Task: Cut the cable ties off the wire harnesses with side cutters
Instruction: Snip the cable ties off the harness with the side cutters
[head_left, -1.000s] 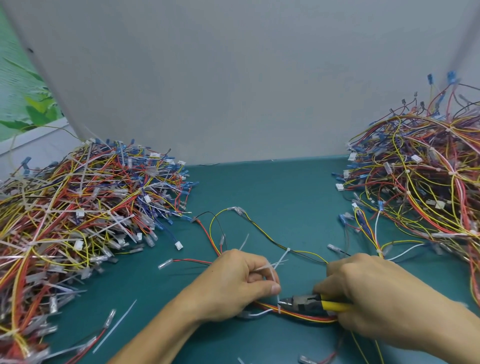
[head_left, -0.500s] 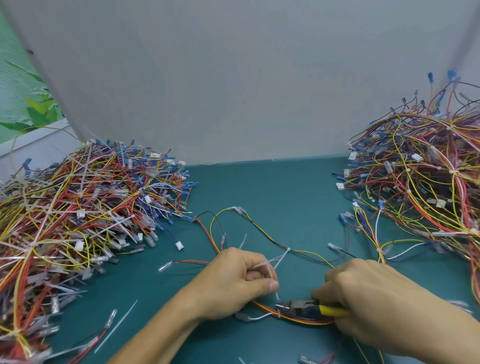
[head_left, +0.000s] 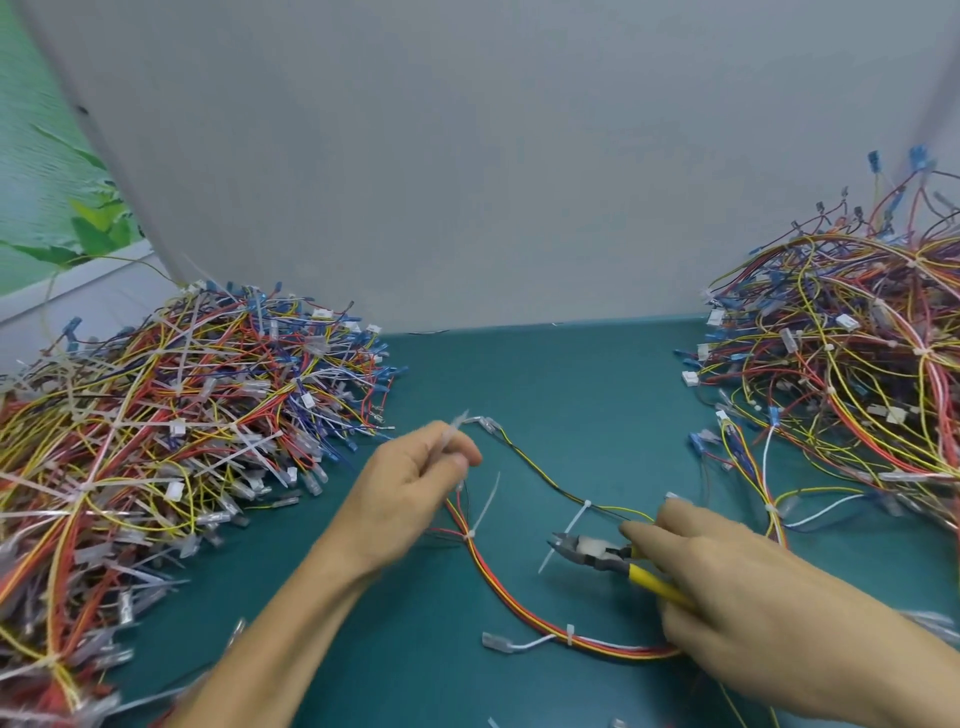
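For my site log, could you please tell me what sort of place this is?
Probably a factory workbench: heaps of wire harnesses either side of a teal mat, side cutters in the right hand.

Desk (head_left: 545, 384) is plain teal. Side cutters (head_left: 597, 553) have yellow handles and a dark grey head. Cable ties (head_left: 484, 504) are milky white; harness wires (head_left: 623, 652) run red, yellow, orange, black, white. The left-edge pile (head_left: 156, 415) and right-edge pile (head_left: 857, 364) add blue.
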